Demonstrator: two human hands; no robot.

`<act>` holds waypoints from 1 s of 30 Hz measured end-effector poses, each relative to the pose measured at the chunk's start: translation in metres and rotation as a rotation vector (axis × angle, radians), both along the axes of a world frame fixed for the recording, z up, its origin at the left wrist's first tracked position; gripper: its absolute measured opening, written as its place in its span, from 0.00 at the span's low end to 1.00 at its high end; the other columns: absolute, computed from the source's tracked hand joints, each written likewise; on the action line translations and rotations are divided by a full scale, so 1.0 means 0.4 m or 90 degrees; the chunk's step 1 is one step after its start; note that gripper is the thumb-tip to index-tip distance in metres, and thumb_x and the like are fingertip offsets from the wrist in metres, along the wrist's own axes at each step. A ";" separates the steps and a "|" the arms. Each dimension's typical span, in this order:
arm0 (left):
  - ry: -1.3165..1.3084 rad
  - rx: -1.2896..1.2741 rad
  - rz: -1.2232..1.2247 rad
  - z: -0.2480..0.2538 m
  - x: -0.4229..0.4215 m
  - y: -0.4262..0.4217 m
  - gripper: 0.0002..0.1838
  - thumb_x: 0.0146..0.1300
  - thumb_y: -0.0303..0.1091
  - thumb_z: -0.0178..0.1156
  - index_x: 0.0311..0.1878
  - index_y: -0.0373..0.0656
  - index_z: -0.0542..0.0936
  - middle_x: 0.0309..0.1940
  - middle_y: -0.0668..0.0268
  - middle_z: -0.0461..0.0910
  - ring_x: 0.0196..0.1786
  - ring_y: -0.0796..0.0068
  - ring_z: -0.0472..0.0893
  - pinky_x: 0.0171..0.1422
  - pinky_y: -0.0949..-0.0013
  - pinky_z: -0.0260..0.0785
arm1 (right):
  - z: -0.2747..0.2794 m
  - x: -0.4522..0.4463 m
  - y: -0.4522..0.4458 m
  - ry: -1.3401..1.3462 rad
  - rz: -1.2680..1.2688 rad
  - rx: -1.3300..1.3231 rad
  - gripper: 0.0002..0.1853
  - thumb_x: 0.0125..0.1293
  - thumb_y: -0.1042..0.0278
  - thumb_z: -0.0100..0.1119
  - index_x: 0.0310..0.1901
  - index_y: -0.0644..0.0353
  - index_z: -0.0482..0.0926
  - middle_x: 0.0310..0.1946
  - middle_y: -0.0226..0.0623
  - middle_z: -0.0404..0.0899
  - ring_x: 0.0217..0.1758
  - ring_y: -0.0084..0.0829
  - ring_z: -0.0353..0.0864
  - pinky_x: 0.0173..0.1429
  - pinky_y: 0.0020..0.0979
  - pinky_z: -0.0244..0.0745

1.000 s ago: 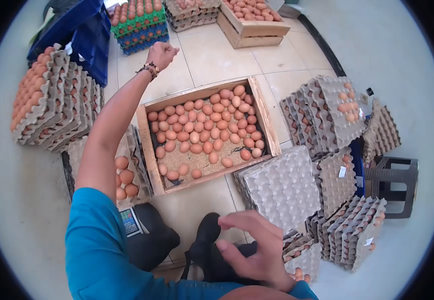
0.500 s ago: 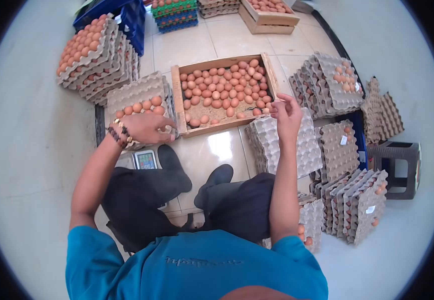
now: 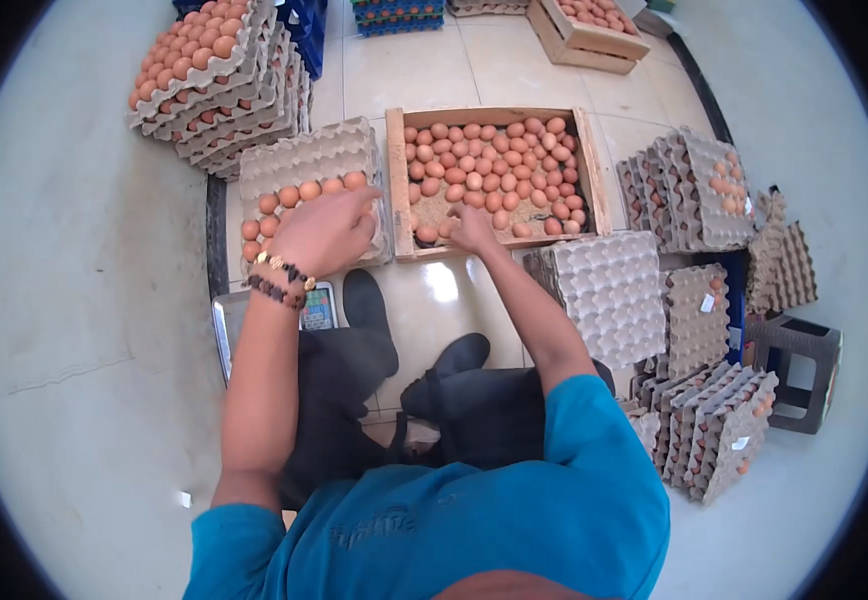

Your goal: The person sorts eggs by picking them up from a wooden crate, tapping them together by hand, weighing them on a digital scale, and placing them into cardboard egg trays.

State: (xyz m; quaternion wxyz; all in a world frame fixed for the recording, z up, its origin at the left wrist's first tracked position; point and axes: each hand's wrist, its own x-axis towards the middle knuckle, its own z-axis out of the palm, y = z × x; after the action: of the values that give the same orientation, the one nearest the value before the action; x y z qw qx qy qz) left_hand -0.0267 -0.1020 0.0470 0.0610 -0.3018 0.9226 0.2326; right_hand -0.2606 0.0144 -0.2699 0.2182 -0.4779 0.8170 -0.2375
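My left hand (image 3: 329, 232) is over a grey cardboard egg tray (image 3: 299, 155), its fingers stretched to the right above the tray's near part. No egg shows in it, though its palm side is hidden. Brown eggs (image 3: 310, 190) sit in a row across the tray, with more to the left of the hand. At the front of a shallow wooden crate (image 3: 396, 180), my right hand (image 3: 471, 230) reaches down with fingers curled round a brown egg (image 3: 446, 228). Many loose brown eggs (image 3: 491, 182) lie on sawdust-like bedding in the crate.
A digital scale (image 3: 319, 305) is partly under the left forearm. Stacked filled trays (image 3: 224, 90) stand at far left. Stacked trays (image 3: 609, 290) and more filled stacks (image 3: 689, 195) are on the right, near a grey plastic stool (image 3: 799, 370). Another wooden crate (image 3: 589, 40) holds eggs behind.
My right hand has moved left and down, from beside the crate's right edge to the eggs at its front. My left hand has shifted further over the tray. The view has also shifted.
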 end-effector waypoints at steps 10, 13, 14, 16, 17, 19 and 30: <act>0.008 -0.088 0.097 0.049 0.075 -0.022 0.22 0.67 0.46 0.55 0.61 0.48 0.77 0.51 0.58 0.82 0.50 0.54 0.82 0.49 0.53 0.75 | -0.008 -0.088 -0.061 -0.050 0.021 0.431 0.18 0.42 0.58 0.77 0.31 0.63 0.85 0.33 0.44 0.87 0.38 0.38 0.87 0.43 0.37 0.81; -0.002 -0.083 0.136 0.047 0.086 -0.040 0.23 0.67 0.47 0.57 0.62 0.47 0.77 0.51 0.60 0.82 0.50 0.55 0.82 0.49 0.54 0.75 | -0.100 -0.093 -0.043 0.007 0.061 0.373 0.21 0.40 0.59 0.77 0.37 0.61 0.87 0.41 0.46 0.87 0.45 0.40 0.87 0.49 0.33 0.82; 0.004 -0.078 0.134 0.046 0.093 -0.040 0.24 0.67 0.47 0.57 0.62 0.47 0.76 0.51 0.60 0.82 0.50 0.55 0.82 0.49 0.54 0.75 | -0.104 -0.101 -0.049 -0.018 0.055 0.352 0.19 0.40 0.59 0.76 0.34 0.61 0.86 0.37 0.43 0.87 0.41 0.38 0.86 0.47 0.34 0.81; 0.006 -0.070 0.134 0.040 0.106 -0.044 0.24 0.66 0.48 0.58 0.62 0.47 0.76 0.51 0.60 0.82 0.50 0.54 0.82 0.49 0.54 0.75 | -0.109 -0.116 -0.038 -0.073 0.040 0.318 0.16 0.41 0.59 0.74 0.29 0.61 0.84 0.31 0.37 0.86 0.35 0.34 0.85 0.41 0.35 0.80; 0.003 -0.067 0.137 0.034 0.113 -0.046 0.24 0.66 0.48 0.58 0.62 0.47 0.76 0.51 0.61 0.82 0.49 0.53 0.82 0.50 0.54 0.75 | -0.127 -0.135 -0.037 -0.269 -0.069 0.308 0.09 0.48 0.62 0.67 0.28 0.57 0.82 0.25 0.30 0.82 0.32 0.33 0.82 0.41 0.37 0.81; -0.009 -0.066 0.141 0.031 0.118 -0.053 0.25 0.66 0.49 0.58 0.62 0.47 0.76 0.52 0.61 0.81 0.50 0.52 0.81 0.51 0.54 0.75 | -0.111 -0.137 -0.041 -0.561 -0.244 0.226 0.05 0.52 0.66 0.62 0.28 0.57 0.80 0.21 0.27 0.77 0.27 0.32 0.78 0.37 0.36 0.80; -0.027 -0.068 0.129 0.039 0.086 -0.038 0.28 0.65 0.55 0.59 0.62 0.47 0.76 0.55 0.59 0.80 0.55 0.54 0.80 0.55 0.54 0.74 | -0.053 -0.020 -0.134 -0.066 -0.154 0.403 0.25 0.47 0.47 0.73 0.33 0.63 0.81 0.26 0.42 0.83 0.25 0.33 0.83 0.31 0.35 0.79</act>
State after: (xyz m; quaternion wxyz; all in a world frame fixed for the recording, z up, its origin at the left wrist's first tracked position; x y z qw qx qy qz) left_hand 0.0078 -0.1171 0.0628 0.0405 -0.4012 0.8968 0.1820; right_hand -0.2686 -0.0392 -0.2912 0.3670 -0.2736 0.8889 -0.0203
